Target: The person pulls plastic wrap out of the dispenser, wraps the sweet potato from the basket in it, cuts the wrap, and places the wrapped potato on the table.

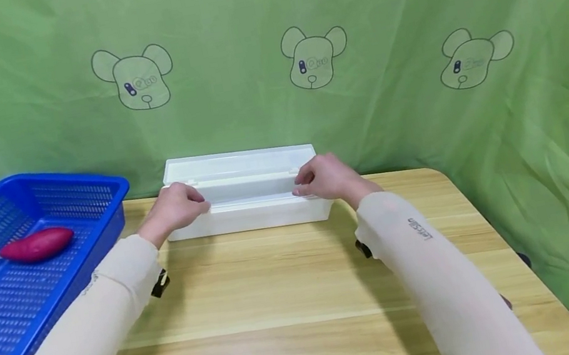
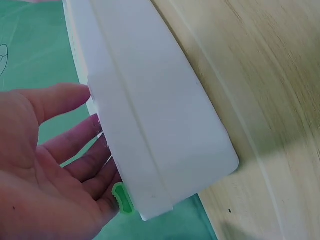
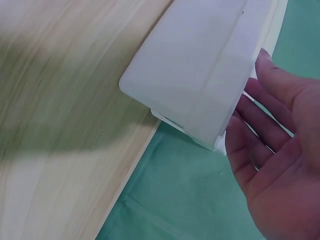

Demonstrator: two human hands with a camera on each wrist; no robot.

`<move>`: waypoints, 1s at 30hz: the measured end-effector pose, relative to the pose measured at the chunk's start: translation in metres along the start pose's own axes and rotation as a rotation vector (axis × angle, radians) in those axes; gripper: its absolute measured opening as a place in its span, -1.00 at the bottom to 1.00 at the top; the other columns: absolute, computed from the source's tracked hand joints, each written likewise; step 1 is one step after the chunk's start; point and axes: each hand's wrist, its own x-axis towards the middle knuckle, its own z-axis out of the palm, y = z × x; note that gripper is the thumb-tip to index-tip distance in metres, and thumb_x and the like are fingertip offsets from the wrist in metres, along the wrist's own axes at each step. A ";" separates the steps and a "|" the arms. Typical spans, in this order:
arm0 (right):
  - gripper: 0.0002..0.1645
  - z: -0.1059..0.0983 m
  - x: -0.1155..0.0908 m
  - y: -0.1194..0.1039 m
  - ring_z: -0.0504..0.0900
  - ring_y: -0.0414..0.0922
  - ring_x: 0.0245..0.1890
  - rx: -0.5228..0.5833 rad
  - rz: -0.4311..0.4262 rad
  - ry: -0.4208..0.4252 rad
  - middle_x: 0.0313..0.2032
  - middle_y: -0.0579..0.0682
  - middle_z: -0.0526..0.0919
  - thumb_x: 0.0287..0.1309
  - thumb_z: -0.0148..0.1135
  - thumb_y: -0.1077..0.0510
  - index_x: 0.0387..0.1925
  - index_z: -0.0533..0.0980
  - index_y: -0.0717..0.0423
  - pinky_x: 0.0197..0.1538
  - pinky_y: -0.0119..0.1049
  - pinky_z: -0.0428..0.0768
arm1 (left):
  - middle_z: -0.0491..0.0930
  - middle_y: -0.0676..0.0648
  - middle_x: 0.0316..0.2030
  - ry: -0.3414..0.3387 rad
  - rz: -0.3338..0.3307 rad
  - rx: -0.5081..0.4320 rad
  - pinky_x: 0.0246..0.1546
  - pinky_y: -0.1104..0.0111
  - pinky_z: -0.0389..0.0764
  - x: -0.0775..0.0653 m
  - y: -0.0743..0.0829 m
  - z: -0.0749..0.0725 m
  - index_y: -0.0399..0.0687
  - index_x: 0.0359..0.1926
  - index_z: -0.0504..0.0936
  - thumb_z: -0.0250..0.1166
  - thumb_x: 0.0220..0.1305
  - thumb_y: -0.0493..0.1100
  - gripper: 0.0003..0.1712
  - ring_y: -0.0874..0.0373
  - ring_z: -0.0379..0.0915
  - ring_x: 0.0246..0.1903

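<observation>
A long white plastic box [image 1: 248, 217] stands at the far edge of the wooden table, its lid [image 1: 239, 164] raised at the back. At the left end, my left hand [image 1: 176, 209] touches the front rim. My right hand [image 1: 327, 176] is at the right end in the same way. Both wrist views show relaxed fingers and a thumb meeting the box edge, the left hand [image 2: 60, 160] beside a green clip [image 2: 123, 198]. Several fingertips of the right hand [image 3: 280, 135] are hidden behind the rim. The box's inside is largely out of sight.
A blue plastic basket [image 1: 77, 268] sits at the left of the table [image 1: 262, 308], with a dark pink sweet-potato-shaped object [image 1: 37, 245] inside. Behind the table hangs a green curtain [image 1: 228, 54] printed with bear heads, close to the box's back.
</observation>
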 end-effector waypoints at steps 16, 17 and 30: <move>-0.42 0.017 0.008 -0.017 0.67 -0.01 0.04 0.024 0.087 0.034 0.02 -0.01 0.78 0.25 0.48 -0.33 0.03 0.74 0.02 0.15 -0.05 0.66 | 0.80 -0.32 -0.09 0.179 0.062 -0.015 0.06 0.01 0.66 0.007 -0.004 0.009 -0.36 -0.01 0.79 0.20 0.55 -0.23 -0.70 -0.16 0.65 -0.07; -0.45 0.017 0.009 -0.018 0.67 0.00 0.06 0.004 0.090 0.042 0.03 0.00 0.78 0.29 0.45 -0.28 0.05 0.73 0.03 0.16 -0.03 0.66 | 0.79 -0.34 -0.06 0.191 0.069 -0.025 0.10 -0.01 0.66 0.008 -0.004 0.010 -0.38 0.01 0.78 0.20 0.56 -0.23 -0.69 -0.19 0.66 -0.04; -0.37 0.019 0.011 -0.018 0.65 0.02 0.06 -0.003 0.179 0.092 0.08 0.00 0.74 0.17 0.56 -0.34 0.03 0.72 0.03 0.18 -0.03 0.66 | 0.77 -0.37 -0.03 0.287 0.131 -0.164 0.15 -0.03 0.65 0.011 -0.001 0.010 -0.40 0.08 0.75 0.19 0.59 -0.23 -0.68 -0.19 0.63 -0.01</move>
